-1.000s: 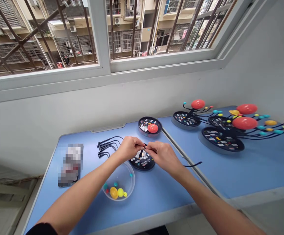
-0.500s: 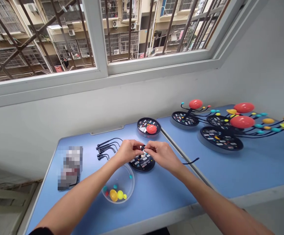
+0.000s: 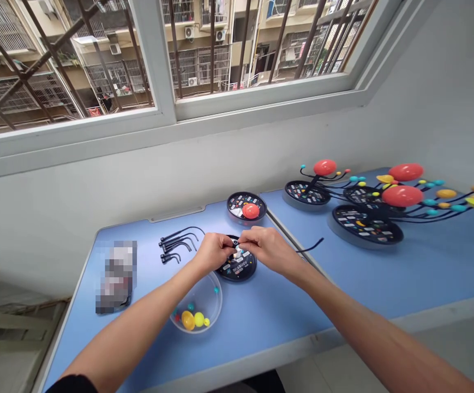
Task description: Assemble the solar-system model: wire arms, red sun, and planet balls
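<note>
My left hand (image 3: 214,252) and my right hand (image 3: 267,250) meet over a round black base (image 3: 237,268) printed with small labels. Their fingertips pinch a small black fitting (image 3: 235,246) on its white central hub (image 3: 239,253), though the fingers partly hide it. Near my left wrist lie several black curved wire arms (image 3: 177,244). Below my hands stands a clear round bowl (image 3: 198,308) holding yellow, teal and red balls.
A second black base with a red ball (image 3: 246,207) stands beyond my hands. A pixelated packet (image 3: 116,277) lies on the blue table (image 3: 261,327) at left. Assembled planet models (image 3: 367,218) stand on an adjoining blue table, with a loose black wire (image 3: 311,246) near its edge.
The whole scene sits slightly higher and further left in view. My hands have parted a little, showing more of the white hub, and my fingertips remain on it.
</note>
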The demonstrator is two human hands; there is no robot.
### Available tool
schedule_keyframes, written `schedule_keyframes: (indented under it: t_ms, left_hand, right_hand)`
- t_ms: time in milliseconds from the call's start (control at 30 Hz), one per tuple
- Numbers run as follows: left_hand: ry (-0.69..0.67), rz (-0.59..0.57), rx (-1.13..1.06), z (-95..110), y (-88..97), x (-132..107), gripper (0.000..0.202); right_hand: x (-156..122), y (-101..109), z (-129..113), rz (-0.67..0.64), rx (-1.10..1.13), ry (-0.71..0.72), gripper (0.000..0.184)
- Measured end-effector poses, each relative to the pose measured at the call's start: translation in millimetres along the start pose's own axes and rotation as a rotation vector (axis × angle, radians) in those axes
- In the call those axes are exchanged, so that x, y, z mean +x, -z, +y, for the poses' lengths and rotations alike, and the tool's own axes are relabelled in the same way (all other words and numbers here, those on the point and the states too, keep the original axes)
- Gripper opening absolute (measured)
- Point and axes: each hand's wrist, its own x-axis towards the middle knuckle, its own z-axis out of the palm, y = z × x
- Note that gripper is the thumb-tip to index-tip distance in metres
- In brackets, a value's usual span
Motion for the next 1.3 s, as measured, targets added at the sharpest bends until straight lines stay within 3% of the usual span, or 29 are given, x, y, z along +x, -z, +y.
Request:
schedule_keyframes:
  t_ms: [367,533,833,1067,1300]
  left_hand:
    - [-0.084,-0.013,0.009,0.4,3.7,1.1,0.016]
    - [-0.164,-0.050,0.020,0.2,6.1,3.1,0.019]
    - [-0.101,-0.035,-0.124,2.0,11.7,1.3,0.015]
    - [-0.128,0.001,-0.105,4.1,13.4,0.4,0.007]
    - [-0.111,-0.048,0.006,-2.6,10.2,1.8,0.009]
  right_hand:
    - [21.2,13.7,10.0,-0.129,-0.003,0.195,0.017]
    - [15.0,10.9,7.5,-0.104,-0.038,0.156,0.017]
    - [10.3,4.2,10.7,-0.110,-0.087,0.091,0.018]
    - [8.9,-21.5,21.5,-0.159,-0.112,0.048,0.020]
    - [0.9,-37.9,26.5,-0.140,-0.105,0.020,0.020]
